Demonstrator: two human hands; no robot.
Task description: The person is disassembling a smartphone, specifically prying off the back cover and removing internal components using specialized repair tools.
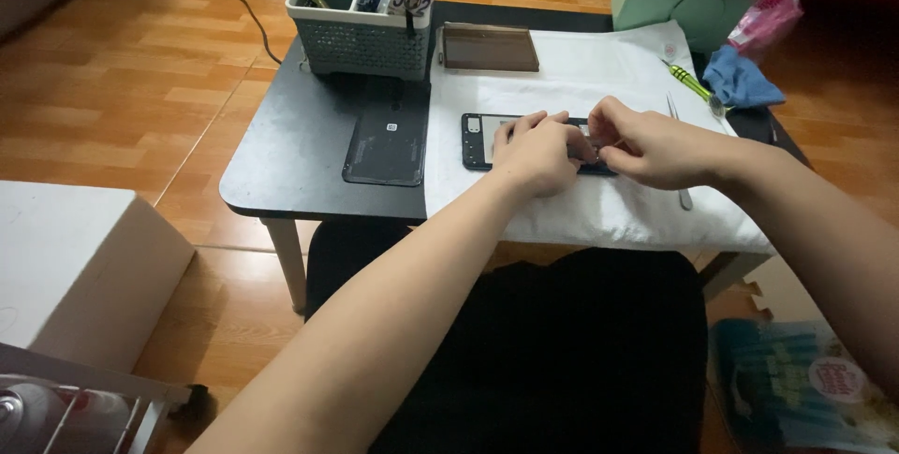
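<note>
Black phone frame [479,140] lies lengthwise left-right under both hands [599,147].

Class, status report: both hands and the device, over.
Left hand and right hand both pressed on opened phone on white cloth. Back cover aside left. Nothing obstructing.

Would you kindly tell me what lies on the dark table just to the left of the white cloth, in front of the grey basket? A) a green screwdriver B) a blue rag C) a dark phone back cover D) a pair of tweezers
C: a dark phone back cover lies flat on the dark table, left of the white cloth and in front of the grey basket.
</note>
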